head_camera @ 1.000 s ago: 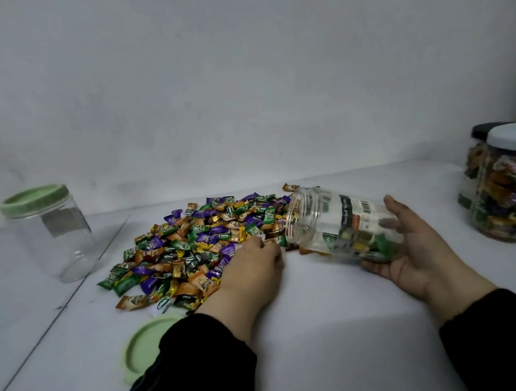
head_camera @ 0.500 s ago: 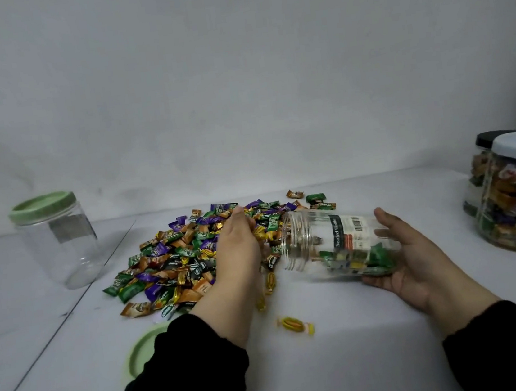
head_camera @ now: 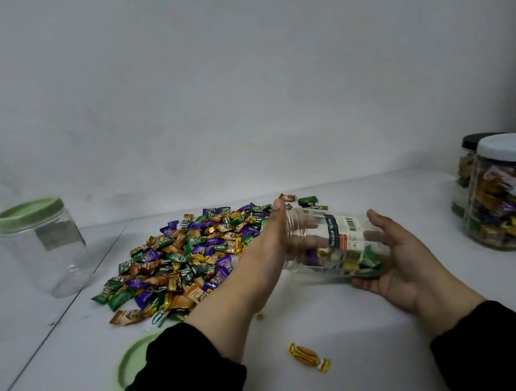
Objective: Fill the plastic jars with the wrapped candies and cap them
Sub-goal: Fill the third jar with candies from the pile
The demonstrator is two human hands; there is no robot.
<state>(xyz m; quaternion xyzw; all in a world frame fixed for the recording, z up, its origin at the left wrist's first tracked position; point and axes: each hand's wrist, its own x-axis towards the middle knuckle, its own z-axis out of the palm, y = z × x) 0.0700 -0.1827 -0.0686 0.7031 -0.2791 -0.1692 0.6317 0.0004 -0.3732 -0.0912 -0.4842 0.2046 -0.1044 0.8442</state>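
Candies (head_camera: pixel 342 258) part-fill tilted jar (head_camera: pixel 331 245), cradled by right hand (head_camera: pixel 398 262); left hand (head_camera: pixel 271 236) covers mouth.

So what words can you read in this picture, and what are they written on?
"Sealed Bottle": on the dark strip of the label on the tilted jar that the right hand holds.
Barcode and small print on the same label: too small to read.
Candy wrappers in the pile: printed, but too blurred to read.
Label on the empty green-lidded jar: unreadable.

Clear glossy plastic jar (head_camera: pixel 331 245); shiny foil-like candy wrappers (head_camera: pixel 186 256); matt white table (head_camera: pixel 364 328).
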